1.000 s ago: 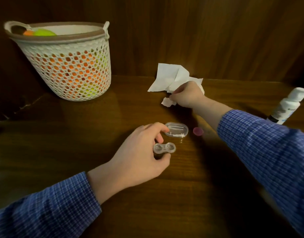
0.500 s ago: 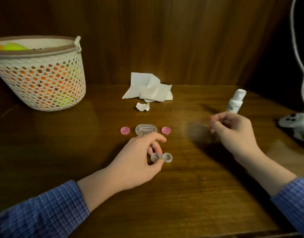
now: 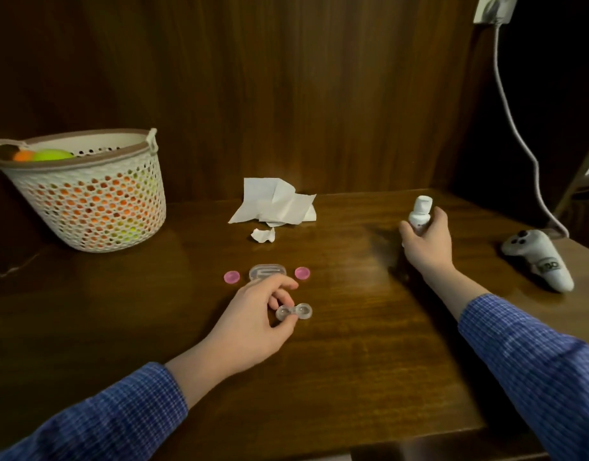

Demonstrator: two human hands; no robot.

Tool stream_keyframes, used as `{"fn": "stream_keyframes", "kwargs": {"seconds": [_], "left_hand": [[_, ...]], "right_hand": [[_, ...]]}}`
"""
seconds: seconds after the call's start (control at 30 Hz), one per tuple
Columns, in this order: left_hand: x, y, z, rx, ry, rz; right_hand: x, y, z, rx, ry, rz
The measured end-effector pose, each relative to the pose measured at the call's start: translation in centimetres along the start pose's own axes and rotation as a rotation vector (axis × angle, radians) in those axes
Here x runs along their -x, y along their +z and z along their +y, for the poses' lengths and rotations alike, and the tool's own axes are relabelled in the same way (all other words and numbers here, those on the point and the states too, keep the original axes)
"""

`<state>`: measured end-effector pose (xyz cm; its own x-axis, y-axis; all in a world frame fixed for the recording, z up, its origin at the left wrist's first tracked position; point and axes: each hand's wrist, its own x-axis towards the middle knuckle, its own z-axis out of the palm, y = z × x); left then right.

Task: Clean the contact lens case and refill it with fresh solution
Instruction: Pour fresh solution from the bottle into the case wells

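A clear two-well contact lens case (image 3: 294,311) lies uncapped on the wooden table (image 3: 369,344). My left hand (image 3: 253,321) pinches its left well between thumb and fingers. Two pink caps (image 3: 231,277) (image 3: 302,272) lie just behind, on either side of a clear oval box (image 3: 266,270). At the right, my right hand (image 3: 424,242) grips a small white solution bottle (image 3: 420,214), which stands upright with its cap on.
A crumpled white tissue (image 3: 276,207) and a torn scrap (image 3: 262,235) lie at the back centre. A white mesh basket (image 3: 87,197) with coloured balls stands at the back left. A white controller (image 3: 539,257) and a hanging cable (image 3: 516,128) are at the right edge.
My right hand left the tissue at the back, swung right across the table and took hold of the solution bottle. My left hand stayed on the lens case.
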<state>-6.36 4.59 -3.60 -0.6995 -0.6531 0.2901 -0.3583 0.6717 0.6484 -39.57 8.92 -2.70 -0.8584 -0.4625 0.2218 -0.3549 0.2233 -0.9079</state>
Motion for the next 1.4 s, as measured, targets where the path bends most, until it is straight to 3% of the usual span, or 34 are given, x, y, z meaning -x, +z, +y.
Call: {"fn": "stream_keyframes", "kwargs": {"seconds": [0.13,0.23,0.33,0.47,0.53,0.67,1.13,1.4], "left_hand": [[0.2,-0.2,-0.1,-0.010,-0.009,-0.003],[0.2,-0.3,0.1,-0.093,0.016,0.017],[0.5,-0.5,0.6,-0.104,0.050,0.158],[-0.8,-1.5,2.2,0.188,0.023,0.320],[-1.9,-1.8,3.0,0.332,-0.003,0.336],[-2.2,-1.2,3.2,0.328,0.060,0.293],[-2.1,-1.1,3.0,0.325,0.208,0.242],[-1.9,-0.8,3.1,0.200,0.180,0.253]], "right_hand": [[-0.1,0.5,-0.3,0.050,-0.076,0.052],[2.0,0.6,-1.7,-0.031,-0.178,-0.022],[5.9,1.3,-4.1,-0.163,-0.262,-0.253],[11.2,2.8,-6.4,-0.316,-0.363,-0.658],[13.2,3.2,-7.1,-0.348,-0.423,-0.790],[15.4,3.2,-7.4,-0.421,-0.379,-0.935],[14.6,2.9,-7.3,-0.524,-0.160,-1.123],[14.6,2.9,-6.8,-0.485,-0.149,-1.097]]}}
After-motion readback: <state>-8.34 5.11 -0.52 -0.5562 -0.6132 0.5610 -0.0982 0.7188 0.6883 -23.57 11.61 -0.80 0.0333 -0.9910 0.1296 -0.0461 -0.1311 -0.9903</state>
